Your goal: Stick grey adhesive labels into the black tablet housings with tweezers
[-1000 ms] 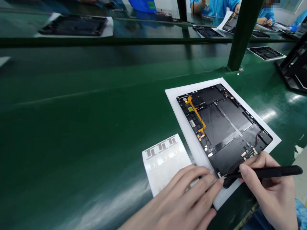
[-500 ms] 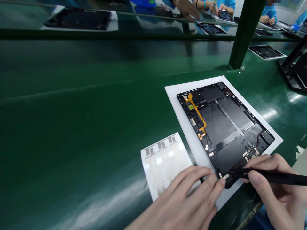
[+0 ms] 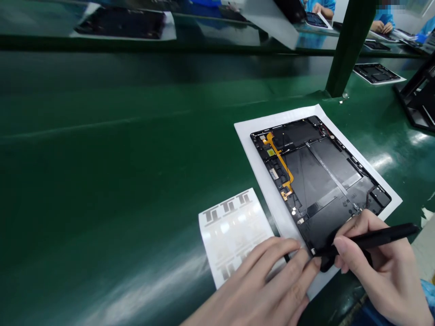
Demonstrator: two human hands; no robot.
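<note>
An opened black tablet (image 3: 319,181) with an orange flex cable (image 3: 279,159) lies on a white sheet (image 3: 261,172) on the green belt. My right hand (image 3: 377,271) is closed round a black stylus-like tool (image 3: 374,239), whose tip sits at the tablet's near corner. My left hand (image 3: 268,285) lies flat with fingers stretched out, fingertips touching the white sheet beside that same corner. A glossy sticker sheet (image 3: 231,231) with grey T-shaped labels lies partly under my left hand.
A green post (image 3: 346,50) stands behind the tablet. More opened tablets on white sheets (image 3: 377,73) lie along the far belt, with other people in blue sleeves (image 3: 380,22) at work there. A black stand (image 3: 416,99) is at the right edge.
My right hand has shifted left along the tablet's near edge, bringing the tool tip closer to the corner. My left hand has barely moved. A white sheet swings in at the far top.
</note>
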